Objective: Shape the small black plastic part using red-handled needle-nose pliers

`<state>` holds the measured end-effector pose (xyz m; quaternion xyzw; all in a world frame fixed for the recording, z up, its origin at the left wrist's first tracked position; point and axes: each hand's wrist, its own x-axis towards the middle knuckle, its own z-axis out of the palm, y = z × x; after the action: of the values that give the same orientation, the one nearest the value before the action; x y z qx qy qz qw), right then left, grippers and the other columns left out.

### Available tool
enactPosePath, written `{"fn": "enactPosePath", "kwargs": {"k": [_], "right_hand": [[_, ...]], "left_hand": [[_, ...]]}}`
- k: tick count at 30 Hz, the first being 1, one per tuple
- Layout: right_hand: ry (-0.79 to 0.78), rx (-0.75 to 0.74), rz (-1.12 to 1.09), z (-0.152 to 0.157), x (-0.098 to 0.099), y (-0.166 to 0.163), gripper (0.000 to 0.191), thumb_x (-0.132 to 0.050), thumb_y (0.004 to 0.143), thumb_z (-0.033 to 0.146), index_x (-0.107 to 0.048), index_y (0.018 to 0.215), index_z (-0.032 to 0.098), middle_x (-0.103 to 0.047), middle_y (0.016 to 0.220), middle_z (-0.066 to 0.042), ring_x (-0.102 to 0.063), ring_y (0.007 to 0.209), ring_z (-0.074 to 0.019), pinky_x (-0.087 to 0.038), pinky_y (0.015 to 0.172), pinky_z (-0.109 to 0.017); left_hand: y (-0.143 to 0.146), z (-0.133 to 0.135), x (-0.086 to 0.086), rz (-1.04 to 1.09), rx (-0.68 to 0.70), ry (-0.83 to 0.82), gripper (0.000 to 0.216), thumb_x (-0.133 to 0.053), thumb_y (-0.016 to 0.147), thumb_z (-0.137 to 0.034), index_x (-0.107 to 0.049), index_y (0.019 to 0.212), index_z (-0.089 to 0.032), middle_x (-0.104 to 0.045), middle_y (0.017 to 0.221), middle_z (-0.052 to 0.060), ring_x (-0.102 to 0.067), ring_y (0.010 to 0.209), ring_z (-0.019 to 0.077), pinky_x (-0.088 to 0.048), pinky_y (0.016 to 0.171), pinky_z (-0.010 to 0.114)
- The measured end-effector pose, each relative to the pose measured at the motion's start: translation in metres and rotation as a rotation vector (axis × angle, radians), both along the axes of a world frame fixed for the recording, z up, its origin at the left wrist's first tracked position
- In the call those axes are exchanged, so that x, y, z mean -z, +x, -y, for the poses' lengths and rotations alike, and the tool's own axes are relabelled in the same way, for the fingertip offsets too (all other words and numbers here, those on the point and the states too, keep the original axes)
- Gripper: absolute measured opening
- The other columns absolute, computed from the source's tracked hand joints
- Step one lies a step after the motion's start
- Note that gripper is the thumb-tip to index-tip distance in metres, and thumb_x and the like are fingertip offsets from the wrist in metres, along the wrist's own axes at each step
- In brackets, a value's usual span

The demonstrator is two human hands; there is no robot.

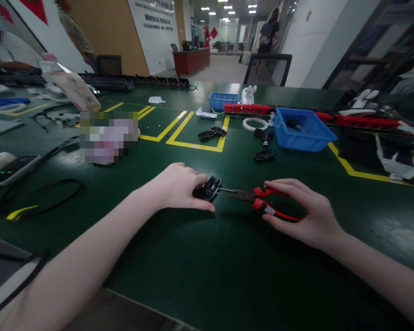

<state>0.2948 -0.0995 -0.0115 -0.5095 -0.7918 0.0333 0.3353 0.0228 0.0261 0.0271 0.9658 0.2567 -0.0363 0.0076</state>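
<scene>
My left hand [182, 188] is closed round a small black plastic part [211, 187] just above the green table. In my right hand [307, 209] are long-nose pliers [258, 198] with red and black handles, the fingers and thumb on either handle. The pliers' thin jaws point left, and their tips reach the right side of the black part; whether they grip it I cannot tell. Farther back lie similar black parts [212, 134] inside a yellow-taped square, and another black part [264, 156] sits in front of a blue bin.
A blue bin [301, 131] with a black piece inside stands at the right, beside a roll of white tape [255, 124]. Black cables [55, 184], a bottle [74, 87] and a device with green lights [12, 170] occupy the left. People are in the background.
</scene>
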Motion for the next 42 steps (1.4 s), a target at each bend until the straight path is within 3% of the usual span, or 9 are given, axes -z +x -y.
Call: {"fn": "enactPosePath", "kwargs": {"k": [2,5,7,9,13,18,42], "right_hand": [[-0.041,-0.011,-0.025,-0.002,0.001,-0.003,0.052,-0.069,0.076,0.030,-0.052,0.124,0.024,-0.061,0.115,-0.010,-0.060,0.104,-0.0236,-0.053,0.087,-0.042],[-0.063,-0.024,-0.019,-0.004,0.001,-0.002,0.052,-0.070,0.075,0.030,-0.052,0.124,0.023,-0.061,0.115,-0.009,-0.060,0.103,-0.0230,-0.053,0.086,-0.042],[-0.054,-0.029,-0.011,-0.005,0.001,-0.001,0.052,-0.071,0.074,0.030,-0.053,0.123,0.023,-0.061,0.114,-0.009,-0.060,0.102,-0.0232,-0.054,0.085,-0.042],[-0.052,-0.033,-0.002,-0.005,0.001,0.000,0.052,-0.071,0.074,0.031,-0.054,0.122,0.024,-0.061,0.114,-0.008,-0.061,0.102,-0.0241,-0.055,0.084,-0.043],[-0.081,-0.028,0.014,-0.006,0.001,0.000,0.051,-0.071,0.074,0.032,-0.054,0.122,0.027,-0.061,0.115,-0.008,-0.061,0.103,-0.0263,-0.054,0.086,-0.047],[-0.116,-0.038,-0.002,-0.007,0.000,-0.001,0.049,-0.071,0.074,0.032,-0.055,0.120,0.027,-0.062,0.113,-0.007,-0.062,0.101,-0.0257,-0.055,0.084,-0.044],[-0.127,-0.087,0.051,-0.006,-0.003,0.000,0.042,-0.071,0.072,0.029,-0.059,0.112,0.026,-0.066,0.105,-0.006,-0.066,0.089,-0.0232,-0.058,0.071,-0.037]], "left_hand": [[-0.002,0.000,-0.004,0.012,-0.052,-0.002,0.070,-0.037,0.073,-0.084,-0.057,0.085,-0.018,-0.064,0.073,0.004,-0.059,0.062,0.0195,-0.036,0.060,0.030],[-0.005,0.001,-0.005,0.140,-0.097,0.036,0.082,-0.047,0.068,-0.083,-0.050,0.113,-0.014,-0.065,0.099,0.010,-0.062,0.077,0.0224,-0.040,0.064,0.030],[-0.006,0.001,-0.002,0.211,-0.060,0.017,0.094,-0.052,0.067,-0.081,-0.037,0.132,-0.014,-0.055,0.122,0.014,-0.061,0.092,0.0243,-0.043,0.073,0.030],[-0.004,0.001,0.004,0.209,0.005,-0.041,0.096,-0.055,0.069,-0.077,-0.030,0.139,-0.016,-0.048,0.131,0.014,-0.057,0.103,0.0255,-0.044,0.081,0.032],[0.000,0.000,0.015,0.188,0.062,-0.177,0.075,-0.058,0.076,-0.066,-0.044,0.131,-0.018,-0.050,0.126,0.011,-0.053,0.109,0.0239,-0.045,0.084,0.031],[0.006,0.004,0.016,0.234,0.086,-0.283,0.071,-0.064,0.073,-0.062,-0.049,0.128,-0.020,-0.050,0.122,0.008,-0.053,0.107,0.0215,-0.046,0.082,0.030],[0.011,0.011,0.009,0.176,0.104,-0.272,0.070,-0.066,0.072,-0.061,-0.052,0.126,-0.020,-0.050,0.120,0.006,-0.054,0.102,0.0208,-0.044,0.076,0.027]]}}
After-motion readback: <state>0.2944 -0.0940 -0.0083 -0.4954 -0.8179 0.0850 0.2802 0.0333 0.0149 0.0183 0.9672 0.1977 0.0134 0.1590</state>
